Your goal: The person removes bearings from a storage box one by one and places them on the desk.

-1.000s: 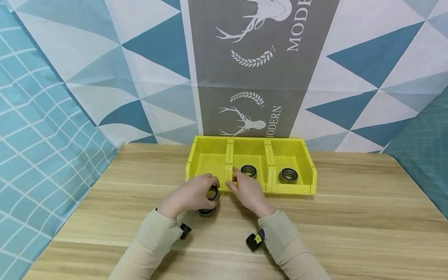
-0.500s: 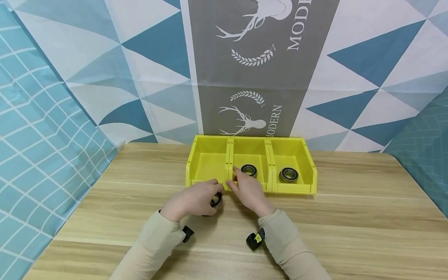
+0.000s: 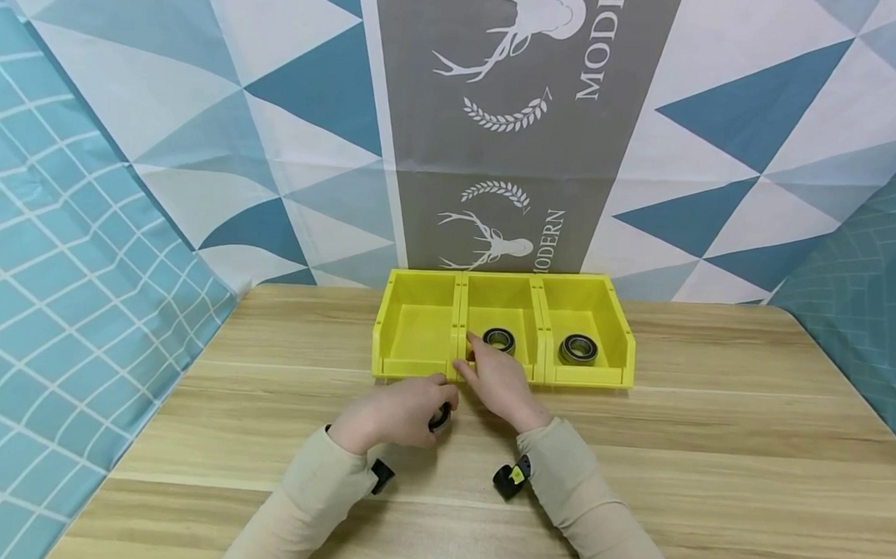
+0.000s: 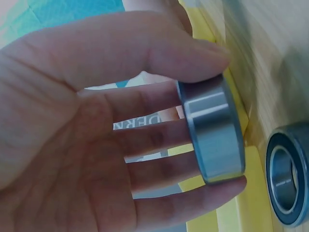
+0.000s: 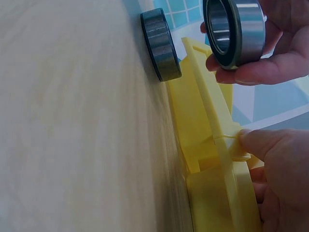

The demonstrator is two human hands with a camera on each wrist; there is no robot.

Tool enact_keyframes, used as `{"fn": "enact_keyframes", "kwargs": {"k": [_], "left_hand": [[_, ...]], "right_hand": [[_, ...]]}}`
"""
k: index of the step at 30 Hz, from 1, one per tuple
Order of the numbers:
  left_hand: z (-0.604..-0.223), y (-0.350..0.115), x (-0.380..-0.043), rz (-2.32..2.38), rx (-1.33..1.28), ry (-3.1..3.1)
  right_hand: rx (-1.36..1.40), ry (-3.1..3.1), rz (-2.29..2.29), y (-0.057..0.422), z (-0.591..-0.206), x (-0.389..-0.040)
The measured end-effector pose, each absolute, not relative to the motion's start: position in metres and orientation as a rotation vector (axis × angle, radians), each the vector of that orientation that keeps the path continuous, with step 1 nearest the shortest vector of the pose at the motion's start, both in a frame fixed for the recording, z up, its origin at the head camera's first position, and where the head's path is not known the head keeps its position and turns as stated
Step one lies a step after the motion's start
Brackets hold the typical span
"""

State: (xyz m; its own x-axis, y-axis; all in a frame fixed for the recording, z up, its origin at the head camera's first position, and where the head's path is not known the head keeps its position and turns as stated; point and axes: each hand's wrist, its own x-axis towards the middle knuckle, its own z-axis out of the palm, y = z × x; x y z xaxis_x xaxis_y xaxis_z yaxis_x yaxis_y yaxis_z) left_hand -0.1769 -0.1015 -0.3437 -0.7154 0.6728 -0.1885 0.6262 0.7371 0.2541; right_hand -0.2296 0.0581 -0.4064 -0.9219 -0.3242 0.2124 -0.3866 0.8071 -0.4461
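My left hand pinches a ball bearing, a steel ring with dark faces, between thumb and fingertips. It holds the ring above the table, just in front of the yellow bins. A second bearing rests on the wood below; in the head view the left hand hides it. My right hand grips the front edge of a yellow bin where the left and middle bins meet. Its thumb presses on the front rim, and its other fingers are partly hidden behind the wall.
Three yellow bins stand side by side at the table's back edge. One bearing lies in the middle bin and another bearing in the right bin. Patterned cloth hangs behind the wooden table.
My left hand has moved right and nearer the body with its bearing, now covering the bearing on the table in the head view. The right hand has stayed put.
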Motion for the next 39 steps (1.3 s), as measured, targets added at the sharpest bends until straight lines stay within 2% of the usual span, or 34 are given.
{"fn": "enact_keyframes", "kwargs": {"k": [39], "left_hand": [[-0.35,-0.089,-0.165,0.069,0.886,2.596]], "right_hand": [[0.568,-2.87,0.744,0.058,-0.405,-0.228]]}}
